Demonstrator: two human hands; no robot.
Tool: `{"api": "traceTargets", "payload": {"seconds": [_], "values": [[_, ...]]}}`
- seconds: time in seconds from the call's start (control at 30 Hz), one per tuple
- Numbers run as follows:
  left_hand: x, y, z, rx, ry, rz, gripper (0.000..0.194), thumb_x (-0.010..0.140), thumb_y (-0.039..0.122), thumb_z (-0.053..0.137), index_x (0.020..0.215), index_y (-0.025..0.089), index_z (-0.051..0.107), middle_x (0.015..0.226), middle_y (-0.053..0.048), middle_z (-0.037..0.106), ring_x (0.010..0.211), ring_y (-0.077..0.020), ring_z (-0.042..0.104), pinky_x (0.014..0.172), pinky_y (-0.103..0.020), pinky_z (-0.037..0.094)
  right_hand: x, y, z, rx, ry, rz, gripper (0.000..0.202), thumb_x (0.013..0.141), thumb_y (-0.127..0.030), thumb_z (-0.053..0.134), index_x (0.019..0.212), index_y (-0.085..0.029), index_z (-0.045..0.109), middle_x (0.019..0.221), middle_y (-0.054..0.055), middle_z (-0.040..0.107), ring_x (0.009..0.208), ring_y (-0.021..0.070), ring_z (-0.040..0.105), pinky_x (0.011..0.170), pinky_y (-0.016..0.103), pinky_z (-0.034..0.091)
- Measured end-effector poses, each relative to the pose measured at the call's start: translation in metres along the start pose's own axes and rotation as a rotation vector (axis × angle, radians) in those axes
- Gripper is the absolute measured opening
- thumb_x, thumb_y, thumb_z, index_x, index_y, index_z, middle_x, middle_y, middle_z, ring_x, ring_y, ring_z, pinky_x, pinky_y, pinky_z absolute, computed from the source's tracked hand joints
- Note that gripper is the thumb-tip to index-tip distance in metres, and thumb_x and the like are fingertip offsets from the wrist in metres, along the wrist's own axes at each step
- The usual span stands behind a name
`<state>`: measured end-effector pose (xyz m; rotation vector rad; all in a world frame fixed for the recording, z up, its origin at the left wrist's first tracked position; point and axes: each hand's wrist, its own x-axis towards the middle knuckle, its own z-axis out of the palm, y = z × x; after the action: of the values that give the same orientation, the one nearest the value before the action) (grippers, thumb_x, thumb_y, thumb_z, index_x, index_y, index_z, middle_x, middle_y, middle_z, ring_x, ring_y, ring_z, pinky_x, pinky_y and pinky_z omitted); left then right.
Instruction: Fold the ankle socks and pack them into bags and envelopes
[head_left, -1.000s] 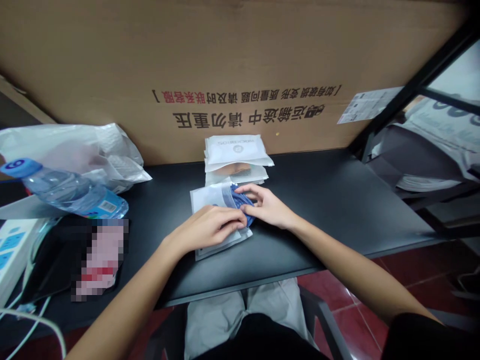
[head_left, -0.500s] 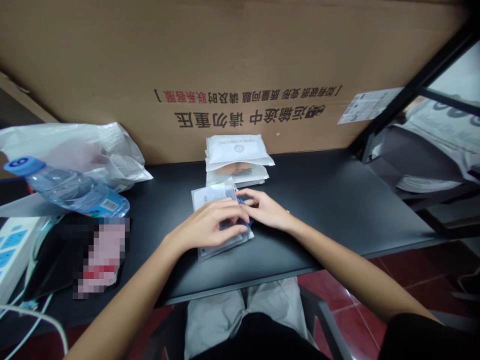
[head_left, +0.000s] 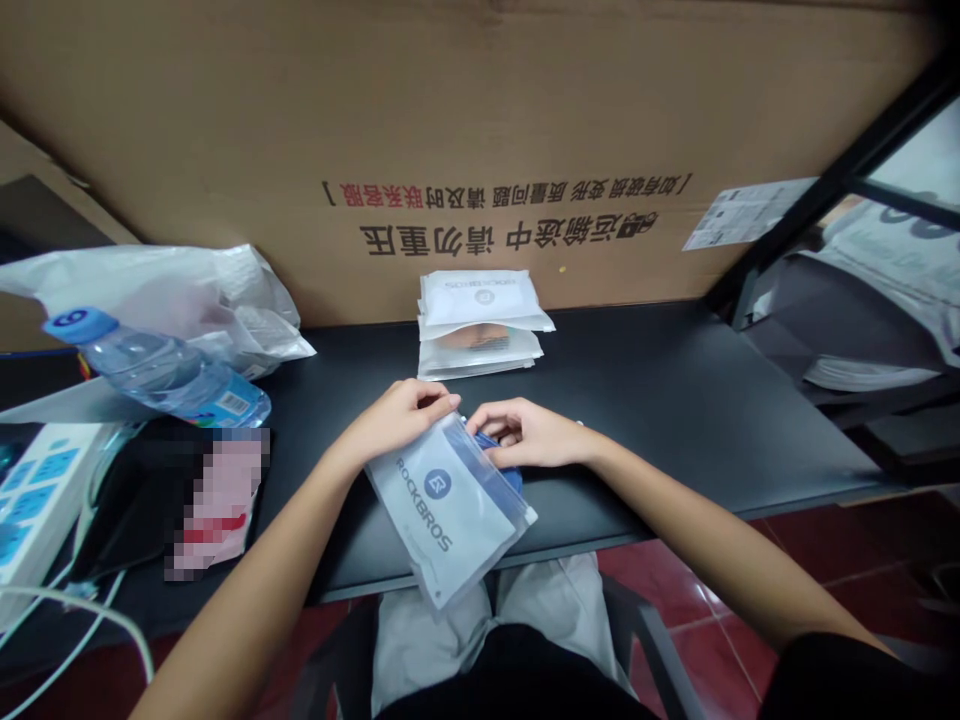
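Note:
My left hand (head_left: 405, 418) pinches the upper corner of a frosted zip pouch (head_left: 442, 510) printed ROCKBROS, which slants down over the front edge of the black table (head_left: 637, 370). My right hand (head_left: 525, 435) has its fingers curled on a dark blue item (head_left: 508, 458) lying partly behind the pouch's zip edge. Just beyond my hands, a stack of similar white pouches (head_left: 480, 305) stands by the cardboard.
Upright behind the table is a large cardboard box (head_left: 450, 100). At the left are a plastic bag (head_left: 187, 290), a water bottle (head_left: 165, 375), a pink item (head_left: 225, 495), a white power strip (head_left: 45, 480) and cables.
The pouch has swung towards me and turned, so its printed front now shows. My left hand has moved up and left onto its corner. My right hand has shifted slightly.

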<state>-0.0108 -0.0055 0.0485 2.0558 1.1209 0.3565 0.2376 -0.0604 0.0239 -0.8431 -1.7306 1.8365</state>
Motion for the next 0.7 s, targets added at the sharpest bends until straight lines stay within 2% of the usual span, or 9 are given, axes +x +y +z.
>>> {"api": "traceTargets", "payload": {"seconds": [0.13,0.23,0.37,0.5,0.53,0.63,0.7], "values": [[0.003,0.001,0.006,-0.177,0.166,-0.016,0.049,0.093,0.061,0.063,0.079,0.016,0.076,0.07,-0.002,0.068,0.064,-0.0156,0.054,0.059,-0.026,0.038,0.001,-0.001,0.002,0.028,0.037,0.009,0.041,0.081,-0.038,0.088,0.108,-0.017,0.065,0.083,-0.002,0.065,0.066,0.0092,0.056,0.064,0.022,0.046],[0.002,0.003,0.009,-0.216,0.291,-0.05,0.049,0.091,0.061,0.067,0.08,0.015,0.079,0.073,-0.004,0.073,0.065,-0.0165,0.058,0.059,-0.026,0.039,-0.002,-0.002,0.004,0.009,0.002,0.036,0.043,0.077,-0.04,0.09,0.102,-0.017,0.064,0.087,-0.001,0.067,0.066,0.0095,0.059,0.062,0.021,0.048],[0.001,0.011,0.015,-0.19,0.348,-0.052,0.048,0.09,0.06,0.069,0.085,0.015,0.084,0.075,-0.005,0.077,0.068,-0.0187,0.062,0.06,-0.026,0.04,-0.002,0.0,0.008,0.02,-0.086,0.055,0.037,0.08,-0.036,0.087,0.097,-0.018,0.06,0.084,-0.002,0.067,0.063,0.0086,0.059,0.058,0.019,0.047],[0.0,0.016,0.019,-0.201,0.349,-0.05,0.049,0.09,0.06,0.068,0.087,0.015,0.084,0.078,-0.006,0.079,0.069,-0.0196,0.064,0.06,-0.026,0.041,0.004,0.006,0.016,0.029,0.123,-0.071,0.03,0.081,-0.029,0.081,0.101,-0.017,0.062,0.085,-0.002,0.066,0.07,0.0109,0.061,0.065,0.022,0.051],[0.0,0.017,0.019,-0.204,0.358,-0.054,0.049,0.09,0.06,0.068,0.088,0.015,0.085,0.078,-0.006,0.079,0.068,-0.0194,0.063,0.059,-0.027,0.04,0.005,0.005,0.017,-0.001,0.128,-0.09,0.028,0.08,-0.027,0.08,0.099,-0.017,0.062,0.085,-0.002,0.066,0.072,0.0119,0.062,0.067,0.023,0.052],[-0.002,0.018,0.018,-0.176,0.381,-0.053,0.046,0.09,0.058,0.069,0.089,0.015,0.086,0.077,-0.005,0.079,0.064,-0.0184,0.061,0.057,-0.027,0.036,0.005,0.001,0.016,-0.166,-0.042,-0.087,0.02,0.077,-0.022,0.078,0.091,-0.016,0.065,0.083,-0.002,0.064,0.075,0.0129,0.059,0.069,0.023,0.05],[-0.002,0.017,0.018,-0.134,0.378,-0.037,0.044,0.091,0.056,0.067,0.087,0.016,0.085,0.074,-0.004,0.078,0.064,-0.0184,0.061,0.057,-0.028,0.035,0.003,-0.002,0.014,-0.222,-0.117,-0.076,0.017,0.081,-0.026,0.077,0.09,-0.014,0.068,0.082,-0.002,0.064,0.074,0.0128,0.056,0.068,0.023,0.049]]}}
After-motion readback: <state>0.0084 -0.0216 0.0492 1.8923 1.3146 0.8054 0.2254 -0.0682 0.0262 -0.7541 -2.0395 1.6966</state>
